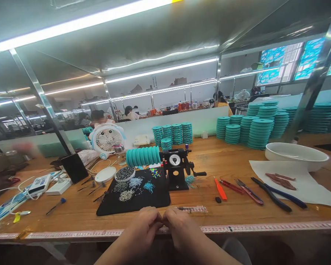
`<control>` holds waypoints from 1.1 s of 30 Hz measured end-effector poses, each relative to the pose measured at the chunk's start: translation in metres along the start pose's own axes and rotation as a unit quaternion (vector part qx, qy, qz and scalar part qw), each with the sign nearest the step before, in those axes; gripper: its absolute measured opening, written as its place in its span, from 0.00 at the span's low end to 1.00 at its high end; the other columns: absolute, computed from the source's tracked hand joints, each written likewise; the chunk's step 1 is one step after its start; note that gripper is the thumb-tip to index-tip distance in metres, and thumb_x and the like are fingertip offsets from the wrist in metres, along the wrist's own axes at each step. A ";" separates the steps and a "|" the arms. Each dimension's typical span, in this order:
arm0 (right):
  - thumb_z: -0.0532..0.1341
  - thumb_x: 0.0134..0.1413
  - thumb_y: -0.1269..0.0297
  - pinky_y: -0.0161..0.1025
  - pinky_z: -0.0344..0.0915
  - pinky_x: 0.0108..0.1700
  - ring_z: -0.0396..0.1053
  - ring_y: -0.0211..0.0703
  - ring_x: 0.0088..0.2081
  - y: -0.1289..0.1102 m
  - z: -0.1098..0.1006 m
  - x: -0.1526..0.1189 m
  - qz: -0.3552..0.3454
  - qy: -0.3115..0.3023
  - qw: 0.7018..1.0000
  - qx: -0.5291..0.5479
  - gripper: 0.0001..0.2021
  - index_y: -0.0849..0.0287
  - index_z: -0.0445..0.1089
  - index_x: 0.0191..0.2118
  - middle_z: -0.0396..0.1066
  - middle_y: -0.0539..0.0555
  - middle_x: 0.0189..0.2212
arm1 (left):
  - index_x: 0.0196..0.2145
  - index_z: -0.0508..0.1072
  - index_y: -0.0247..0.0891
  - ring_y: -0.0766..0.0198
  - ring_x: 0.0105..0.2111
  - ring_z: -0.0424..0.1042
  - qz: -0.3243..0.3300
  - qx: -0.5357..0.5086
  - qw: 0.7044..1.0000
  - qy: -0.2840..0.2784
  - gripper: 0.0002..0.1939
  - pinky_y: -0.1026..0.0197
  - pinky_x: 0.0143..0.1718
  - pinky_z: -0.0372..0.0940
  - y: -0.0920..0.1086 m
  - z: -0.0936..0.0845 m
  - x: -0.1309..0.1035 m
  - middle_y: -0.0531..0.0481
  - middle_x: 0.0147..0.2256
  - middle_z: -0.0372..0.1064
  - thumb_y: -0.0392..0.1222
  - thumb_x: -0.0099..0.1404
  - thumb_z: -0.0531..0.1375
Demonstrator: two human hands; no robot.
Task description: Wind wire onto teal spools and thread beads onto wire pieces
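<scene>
My left hand and my right hand meet at the table's front edge, fingers curled and fingertips together. Whatever they pinch, if anything, is hidden or too small to make out. Just ahead lies a black mat with silver beads, pale blue pieces, short teal strands and colourful beads. A white dish there holds dark grey pieces. Behind stands a black hand-crank winder with a dial, carrying a row of teal spools. A printed ruler strip lies beside my right hand.
To the right lie an orange-handled tool, tweezers, scissors, pliers and a white bowl. Stacked teal spools stand behind. Leftward are a fan, a phone and cables. Several people sit farther off.
</scene>
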State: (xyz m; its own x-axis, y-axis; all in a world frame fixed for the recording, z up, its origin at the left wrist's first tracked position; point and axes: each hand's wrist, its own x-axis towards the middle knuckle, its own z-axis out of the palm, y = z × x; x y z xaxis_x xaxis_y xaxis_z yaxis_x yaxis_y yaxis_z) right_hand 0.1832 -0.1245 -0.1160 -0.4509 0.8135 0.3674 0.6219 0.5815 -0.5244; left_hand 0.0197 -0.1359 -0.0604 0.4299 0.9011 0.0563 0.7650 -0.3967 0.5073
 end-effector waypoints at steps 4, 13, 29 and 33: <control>0.54 0.40 0.81 0.36 0.59 0.32 0.67 0.45 0.31 0.000 0.000 -0.001 0.007 0.000 1.000 0.005 0.13 0.60 0.67 0.32 0.71 0.55 0.30 | 0.26 0.65 0.37 0.63 0.31 0.64 -0.005 -0.022 1.000 -0.002 0.13 0.62 0.32 0.56 0.000 0.000 0.000 0.50 0.29 0.65 0.41 0.66 0.47; 0.54 0.54 0.74 0.41 0.61 0.45 0.64 0.48 0.44 0.018 -0.037 -0.005 0.017 0.140 0.988 0.066 0.07 0.59 0.66 0.39 0.67 0.58 0.41 | 0.26 0.65 0.38 0.62 0.29 0.62 -0.054 -0.109 0.992 0.035 0.10 0.61 0.31 0.55 0.001 0.002 0.008 0.52 0.26 0.64 0.42 0.63 0.50; 0.52 0.58 0.65 0.36 0.58 0.29 0.65 0.43 0.27 0.046 -0.088 -0.001 0.128 0.223 0.964 0.073 0.07 0.57 0.65 0.30 0.68 0.51 0.25 | 0.23 0.66 0.37 0.68 0.19 0.60 -0.177 -0.332 0.925 0.046 0.08 0.65 0.21 0.48 0.011 -0.006 0.033 0.56 0.18 0.65 0.44 0.52 0.58; 0.52 0.57 0.69 0.34 0.60 0.29 0.65 0.40 0.27 0.001 -0.060 -0.001 0.026 0.182 0.970 0.156 0.09 0.56 0.65 0.28 0.67 0.49 0.24 | 0.21 0.65 0.36 0.69 0.17 0.62 -0.207 -0.401 0.892 0.008 0.05 0.67 0.20 0.47 0.012 0.010 0.062 0.54 0.17 0.66 0.38 0.47 0.59</control>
State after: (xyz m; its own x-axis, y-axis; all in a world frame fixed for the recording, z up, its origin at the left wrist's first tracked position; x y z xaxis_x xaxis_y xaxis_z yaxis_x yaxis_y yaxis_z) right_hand 0.2226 -0.1243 -0.0710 -0.1322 0.8233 0.5520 0.3879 0.5554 -0.7356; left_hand 0.0607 -0.0867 -0.0596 0.1782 0.9461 -0.2705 0.2642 0.2188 0.9393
